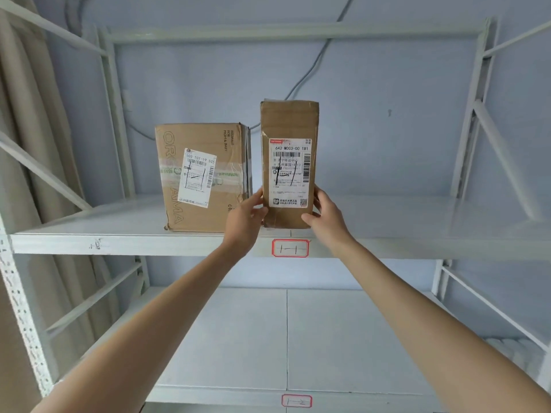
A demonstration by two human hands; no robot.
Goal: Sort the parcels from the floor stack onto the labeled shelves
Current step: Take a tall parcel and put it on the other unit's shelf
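In the head view, the tall parcel (288, 162) stands upright near the front edge of the upper shelf (89, 216), above a red-framed label (290, 248). The left hand (246, 217) and right hand (323, 214) grip its lower sides. A wider box (202, 177) stands just beside it.

Two bare forearms, sleeveless to the frame edge, hands ungloved.

The tall parcel (288, 162) carries a white shipping label (289, 172) headed "642 M003-00 181". The wider box (202, 177) beside it reads "505 101-19 525" on its label (197, 177). A red-bordered tag (290, 248) on the shelf edge (119, 244) reads "1-1".
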